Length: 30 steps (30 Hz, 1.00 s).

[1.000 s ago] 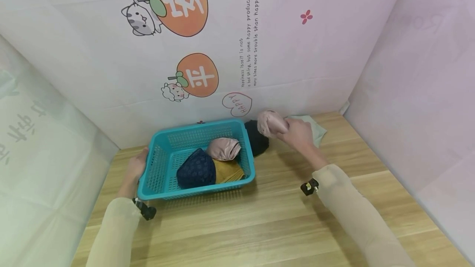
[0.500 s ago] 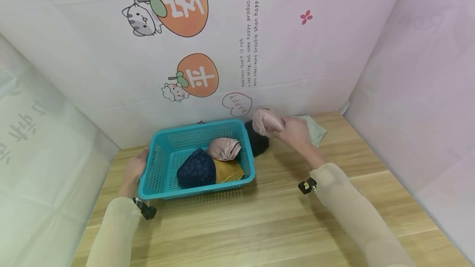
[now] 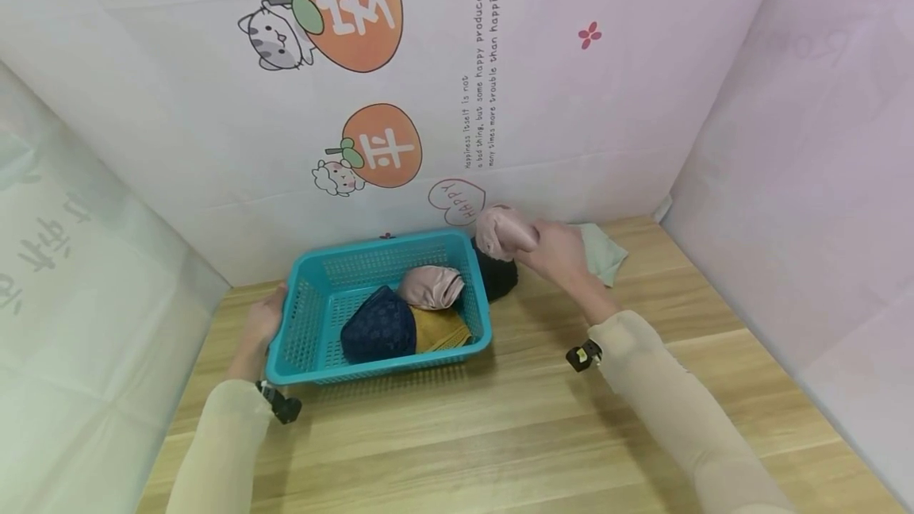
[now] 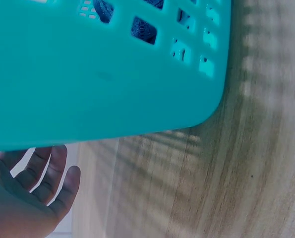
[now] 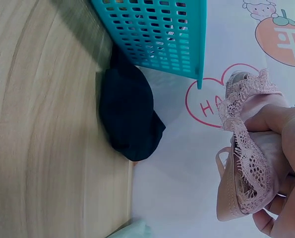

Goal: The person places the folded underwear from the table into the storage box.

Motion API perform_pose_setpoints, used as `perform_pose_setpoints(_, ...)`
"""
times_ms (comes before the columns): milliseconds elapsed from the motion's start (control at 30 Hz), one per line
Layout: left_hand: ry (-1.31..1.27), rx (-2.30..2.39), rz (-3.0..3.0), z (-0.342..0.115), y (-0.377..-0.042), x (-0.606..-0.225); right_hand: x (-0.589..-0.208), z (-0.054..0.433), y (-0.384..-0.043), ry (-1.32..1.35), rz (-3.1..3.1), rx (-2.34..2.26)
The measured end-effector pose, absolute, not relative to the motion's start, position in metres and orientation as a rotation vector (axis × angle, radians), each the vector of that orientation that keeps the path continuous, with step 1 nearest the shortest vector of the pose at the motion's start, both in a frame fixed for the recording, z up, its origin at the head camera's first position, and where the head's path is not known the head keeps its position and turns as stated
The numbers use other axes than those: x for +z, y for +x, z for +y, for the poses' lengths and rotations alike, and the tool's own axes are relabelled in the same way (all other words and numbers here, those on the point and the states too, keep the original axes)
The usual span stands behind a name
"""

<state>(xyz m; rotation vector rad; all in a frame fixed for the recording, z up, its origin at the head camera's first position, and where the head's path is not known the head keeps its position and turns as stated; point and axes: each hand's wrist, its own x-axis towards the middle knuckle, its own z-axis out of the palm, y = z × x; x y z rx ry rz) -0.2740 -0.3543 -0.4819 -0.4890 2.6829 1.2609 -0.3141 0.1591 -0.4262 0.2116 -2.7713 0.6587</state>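
Observation:
My right hand (image 3: 560,252) grips a folded pink bra (image 3: 503,231) above the table, right of the turquoise basket (image 3: 467,351). Lace trim and a strap loop on the bra show in the right wrist view, thumb on one side and fingers underneath. At the basket's left side my left hand (image 3: 264,320) touches the rim; in the left wrist view its fingers (image 4: 50,181) are loosely bent and spread, the thumb hidden. Inside the basket sit a dark blue patterned folded garment (image 3: 378,325), a mustard garment (image 3: 439,329) and a pink satin one (image 3: 431,286).
A black folded garment (image 5: 130,111) lies on the wooden table (image 3: 428,435) against the basket's right side. Behind my right hand is a pale green cloth (image 3: 605,252). White printed sheets (image 3: 543,117) wall the back and both sides.
My right hand has moved a little left with the pink bra, which now hangs over the black garment near the basket's back right corner. My left hand and the basket have stayed put.

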Motion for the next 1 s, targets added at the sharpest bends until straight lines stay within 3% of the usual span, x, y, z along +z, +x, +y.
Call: perform_pose_setpoints(1000, -0.498, 1.221, 2.726, -0.355, -0.274, -0.484, -0.410, 0.124, -0.318, 0.311, -2.816, 0.608)
